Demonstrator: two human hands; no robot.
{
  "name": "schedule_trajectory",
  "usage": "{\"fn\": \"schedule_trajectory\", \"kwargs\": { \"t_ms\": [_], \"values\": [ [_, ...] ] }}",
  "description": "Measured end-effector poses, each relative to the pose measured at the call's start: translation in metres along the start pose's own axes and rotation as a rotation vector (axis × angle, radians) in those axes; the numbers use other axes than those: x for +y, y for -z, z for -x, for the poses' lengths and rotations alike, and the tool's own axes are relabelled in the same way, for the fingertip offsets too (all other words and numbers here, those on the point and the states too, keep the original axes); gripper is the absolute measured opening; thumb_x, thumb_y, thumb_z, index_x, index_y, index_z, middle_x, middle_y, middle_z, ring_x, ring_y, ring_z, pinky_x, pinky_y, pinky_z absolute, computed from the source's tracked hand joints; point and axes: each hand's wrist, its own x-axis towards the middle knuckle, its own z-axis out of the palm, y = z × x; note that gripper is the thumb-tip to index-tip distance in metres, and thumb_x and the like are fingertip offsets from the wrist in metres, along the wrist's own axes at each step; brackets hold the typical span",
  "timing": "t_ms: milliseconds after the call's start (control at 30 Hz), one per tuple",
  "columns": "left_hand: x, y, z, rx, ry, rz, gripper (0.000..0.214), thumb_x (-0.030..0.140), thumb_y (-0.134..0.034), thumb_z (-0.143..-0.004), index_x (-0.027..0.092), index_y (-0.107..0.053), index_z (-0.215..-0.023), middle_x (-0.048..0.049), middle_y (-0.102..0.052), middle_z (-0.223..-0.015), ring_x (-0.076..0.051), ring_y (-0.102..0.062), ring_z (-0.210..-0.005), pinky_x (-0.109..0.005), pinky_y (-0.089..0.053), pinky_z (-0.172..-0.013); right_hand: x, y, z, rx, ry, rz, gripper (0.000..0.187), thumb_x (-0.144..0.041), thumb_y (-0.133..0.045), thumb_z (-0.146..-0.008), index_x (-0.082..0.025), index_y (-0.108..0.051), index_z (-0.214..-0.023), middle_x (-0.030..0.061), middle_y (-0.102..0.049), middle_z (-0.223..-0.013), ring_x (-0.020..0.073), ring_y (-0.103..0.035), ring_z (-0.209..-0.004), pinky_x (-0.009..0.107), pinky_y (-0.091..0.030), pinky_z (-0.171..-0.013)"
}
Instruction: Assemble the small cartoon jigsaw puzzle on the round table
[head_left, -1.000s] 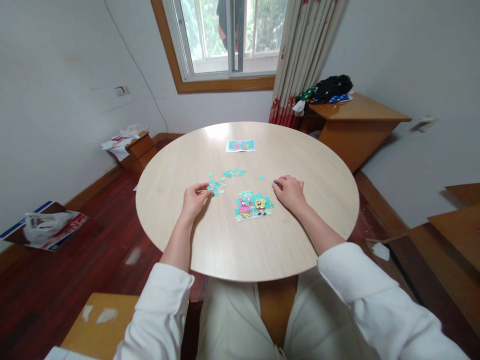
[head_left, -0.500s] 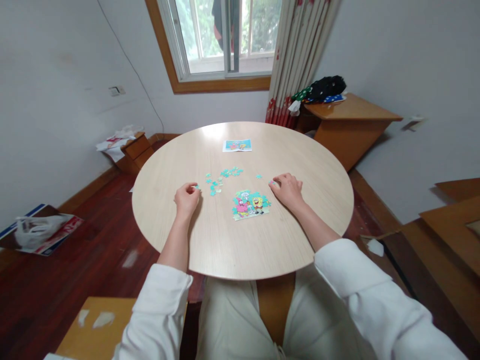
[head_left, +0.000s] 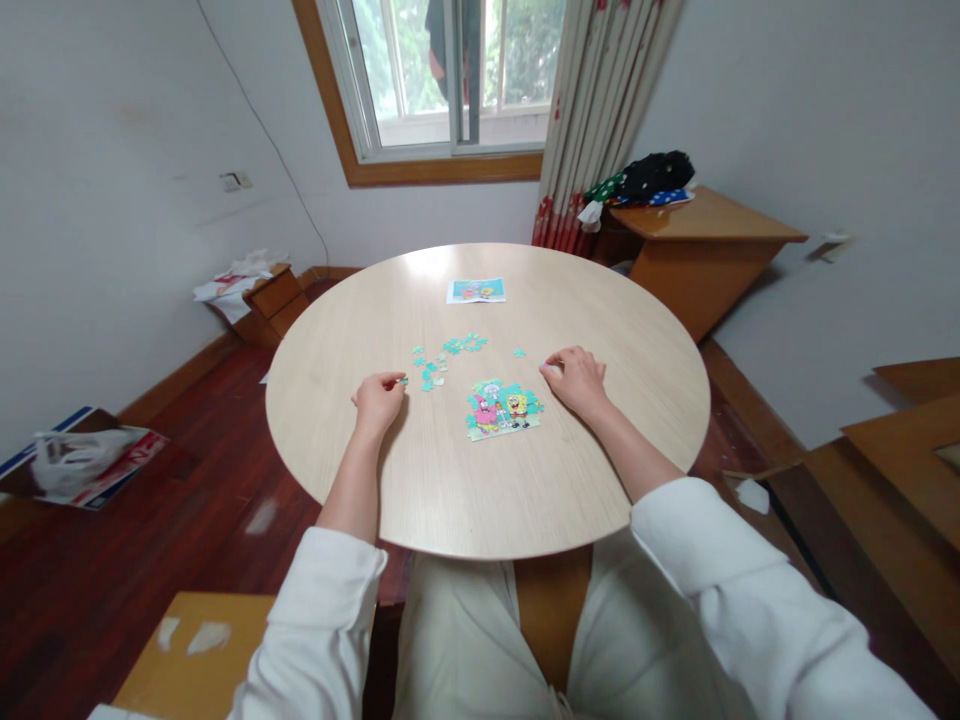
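A partly built cartoon jigsaw [head_left: 501, 409] lies on the round wooden table [head_left: 487, 480] in front of me. Several loose teal pieces [head_left: 450, 352] are scattered just beyond it. My left hand [head_left: 377, 398] rests on the table left of the jigsaw, fingers curled and pinching a small teal piece [head_left: 401, 380]. To the right of the jigsaw, my right hand [head_left: 574, 380] lies curled on the table, fingertips closed near a tiny teal piece at its left edge. A reference picture [head_left: 476, 290] sits farther back on the table.
A wooden desk [head_left: 697, 245] with dark clothes stands at the back right beside a curtain [head_left: 600, 110]. A small wooden drawer unit [head_left: 259, 295] with papers sits by the left wall. A plastic bag lies on the floor [head_left: 75, 465] at left.
My left hand drew back from the loose pieces with a teal piece pinched in its fingers, then shifted slightly right. My right hand has hardly moved.
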Motion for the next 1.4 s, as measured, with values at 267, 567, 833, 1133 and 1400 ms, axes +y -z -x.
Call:
{"fn": "schedule_trajectory", "kwargs": {
  "t_ms": [267, 567, 833, 1133, 1400],
  "values": [
    [0.003, 0.002, 0.002, -0.02, 0.008, -0.03, 0.029, 0.019, -0.055, -0.076, 0.02, -0.075, -0.096, -0.0065, -0.075, -0.089, -0.024, -0.068, -0.088, -0.043, -0.039, -0.093, 0.0, 0.0, 0.0, -0.002, -0.015, -0.02, 0.024, -0.03, -0.058, -0.083, -0.017, -0.068, -0.1, 0.0136, -0.063, -0.113, 0.0317, -0.052, -0.11, 0.048, -0.037, -0.091],
    [0.005, 0.001, 0.003, -0.009, 0.023, -0.063, 0.028, 0.02, -0.055, -0.073, 0.02, -0.074, -0.094, -0.0072, -0.076, -0.092, -0.025, -0.067, -0.095, -0.045, -0.036, -0.096, 0.004, 0.0, -0.001, -0.005, 0.014, -0.042, 0.026, -0.033, -0.057, -0.083, -0.021, -0.072, -0.101, 0.0127, -0.063, -0.112, 0.0314, -0.052, -0.11, 0.047, -0.037, -0.09],
    [0.004, 0.001, 0.002, -0.018, 0.027, -0.078, 0.025, 0.02, -0.057, -0.072, 0.022, -0.073, -0.09, -0.0062, -0.076, -0.094, -0.024, -0.066, -0.097, -0.043, -0.037, -0.096, 0.005, -0.003, -0.002, 0.022, -0.01, -0.049, 0.019, -0.033, -0.058, -0.08, -0.02, -0.069, -0.089, 0.0119, -0.063, -0.107, 0.0304, -0.052, -0.106, 0.046, -0.036, -0.087],
    [0.002, -0.002, 0.004, 0.088, 0.036, 0.035, 0.022, 0.018, -0.054, -0.074, 0.02, -0.071, -0.089, -0.0044, -0.072, -0.086, -0.021, -0.066, -0.088, -0.037, -0.041, -0.088, 0.005, -0.003, -0.004, -0.004, -0.004, -0.047, 0.018, -0.033, -0.057, -0.081, -0.02, -0.068, -0.086, 0.0115, -0.063, -0.105, 0.03, -0.051, -0.104, 0.047, -0.035, -0.087],
    [0.009, -0.011, 0.012, 0.117, -0.051, 0.204, 0.02, 0.016, -0.052, -0.076, 0.017, -0.069, -0.086, -0.0039, -0.069, -0.081, -0.017, -0.063, -0.08, -0.032, -0.044, -0.084, 0.009, -0.006, -0.006, 0.009, 0.058, -0.084, 0.015, -0.028, -0.058, -0.08, -0.017, -0.067, -0.087, 0.0103, -0.064, -0.094, 0.0254, -0.054, -0.093, 0.04, -0.039, -0.085]
  ]
}}
